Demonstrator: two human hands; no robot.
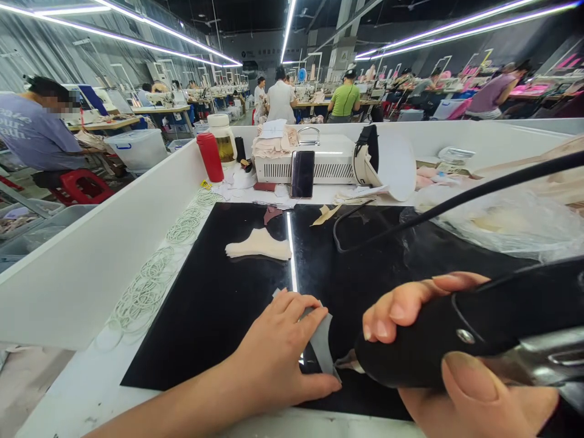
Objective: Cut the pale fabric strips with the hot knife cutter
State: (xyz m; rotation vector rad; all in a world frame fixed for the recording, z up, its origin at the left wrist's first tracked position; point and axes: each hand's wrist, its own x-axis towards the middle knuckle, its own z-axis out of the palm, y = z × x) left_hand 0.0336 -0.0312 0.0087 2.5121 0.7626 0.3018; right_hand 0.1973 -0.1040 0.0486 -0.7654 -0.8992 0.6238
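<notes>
Long strip lights [289, 27] shine above rows of worktables [159, 111].

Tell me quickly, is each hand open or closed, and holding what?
Left hand: open, fingers spread, resting on a grey piece over the black board.
Right hand: closed around a black tool.

One head-worn camera gives the view, looking forward and down from above the near edge of a glossy black board [205, 304], which it meets at a slant. Closest to the lens are the left hand [278, 347], low and near the middle, and the right hand [479, 401] (near enough to loom large), cut off by the bottom edge. Past the board, the view clears a low white partition [91, 274] and faces down a workshop: distant sewing machines [162, 99] look small, and ceiling strip lights [289, 27] spread outward along the top.
</notes>
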